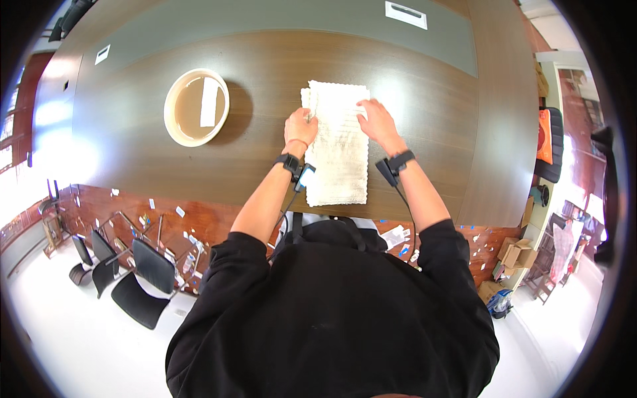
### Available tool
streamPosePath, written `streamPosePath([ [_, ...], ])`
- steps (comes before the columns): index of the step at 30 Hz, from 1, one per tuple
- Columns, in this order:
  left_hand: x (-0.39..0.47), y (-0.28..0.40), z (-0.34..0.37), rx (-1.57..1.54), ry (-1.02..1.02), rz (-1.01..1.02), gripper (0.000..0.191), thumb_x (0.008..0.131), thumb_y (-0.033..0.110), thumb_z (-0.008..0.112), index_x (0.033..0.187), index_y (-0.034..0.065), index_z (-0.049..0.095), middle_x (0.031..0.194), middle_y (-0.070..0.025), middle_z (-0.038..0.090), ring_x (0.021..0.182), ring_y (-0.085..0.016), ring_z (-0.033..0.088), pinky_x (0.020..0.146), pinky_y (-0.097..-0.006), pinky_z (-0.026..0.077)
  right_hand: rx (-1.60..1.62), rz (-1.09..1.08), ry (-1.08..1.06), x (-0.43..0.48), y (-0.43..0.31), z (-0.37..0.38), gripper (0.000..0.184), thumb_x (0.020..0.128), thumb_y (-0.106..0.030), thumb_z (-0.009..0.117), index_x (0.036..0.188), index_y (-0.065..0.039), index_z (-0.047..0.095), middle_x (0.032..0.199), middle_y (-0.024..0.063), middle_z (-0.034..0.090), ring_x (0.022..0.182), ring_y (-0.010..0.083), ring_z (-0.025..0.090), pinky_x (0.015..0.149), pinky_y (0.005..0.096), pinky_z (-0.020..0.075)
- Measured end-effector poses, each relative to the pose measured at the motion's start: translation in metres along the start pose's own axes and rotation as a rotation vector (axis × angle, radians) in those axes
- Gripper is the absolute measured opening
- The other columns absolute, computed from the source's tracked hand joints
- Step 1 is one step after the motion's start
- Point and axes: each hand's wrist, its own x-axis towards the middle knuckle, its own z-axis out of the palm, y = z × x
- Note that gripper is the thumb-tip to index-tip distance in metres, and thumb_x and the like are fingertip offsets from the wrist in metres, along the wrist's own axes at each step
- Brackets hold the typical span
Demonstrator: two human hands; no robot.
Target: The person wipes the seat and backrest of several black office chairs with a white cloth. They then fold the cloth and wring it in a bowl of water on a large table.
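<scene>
A white towel [338, 149] with scalloped edges lies folded into an upright rectangle on the brown wooden table [268, 64] before me. Its layers are slightly offset at the upper left corner. My left hand [301, 127] is at the towel's left edge, with thumb and fingers curled around a bit of the cloth. Over the upper right edge is my right hand [378, 122], its thumb and fingers apart and the fingertips at the cloth. Both wrists wear black straps with small cabled devices.
A round pale basin [169, 114] of murky water stands to the left. White-framed socket plates [406, 15] sit in the table's grey strip. Black chairs [142, 283] are at lower left, scraps litter the floor, and cardboard boxes [517, 253] stand at right.
</scene>
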Motion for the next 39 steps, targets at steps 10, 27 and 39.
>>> streamPosePath([
  [10,0.021,0.007,0.004,-0.062,-0.054,-0.267,0.046,0.080,0.037,0.081,0.108,0.0017,0.074,0.096,-0.0141,0.076,0.090,-0.025,0.073,0.085,-0.0354,0.057,-0.110,-0.251,0.061,0.101,-0.031,0.032,0.028,0.086,-0.012,0.067,0.113,-0.012,0.063,0.110,0.0113,0.066,0.104,0.0338,0.063,0.087,0.0460,0.0519],
  [27,0.035,0.025,0.019,-0.020,-0.035,-0.141,0.018,0.080,0.015,0.077,0.092,0.0024,0.073,0.090,-0.0138,0.075,0.084,-0.025,0.073,0.078,-0.0347,0.056,0.186,0.266,-0.200,0.094,-0.045,0.065,0.028,0.083,-0.034,0.068,0.090,-0.008,0.076,0.094,0.0186,0.075,0.090,0.0372,0.072,0.080,0.0453,0.0581],
  [39,0.033,0.014,0.023,-0.455,-0.082,-0.038,0.024,0.081,0.007,0.079,0.101,-0.0014,0.069,0.087,-0.0038,0.070,0.079,-0.011,0.063,0.074,-0.0258,0.052,1.008,0.273,-0.130,0.071,-0.025,0.068,0.014,0.091,-0.012,0.058,0.084,-0.001,0.062,0.071,0.0058,0.065,0.067,0.0124,0.062,0.060,0.0295,0.0492],
])
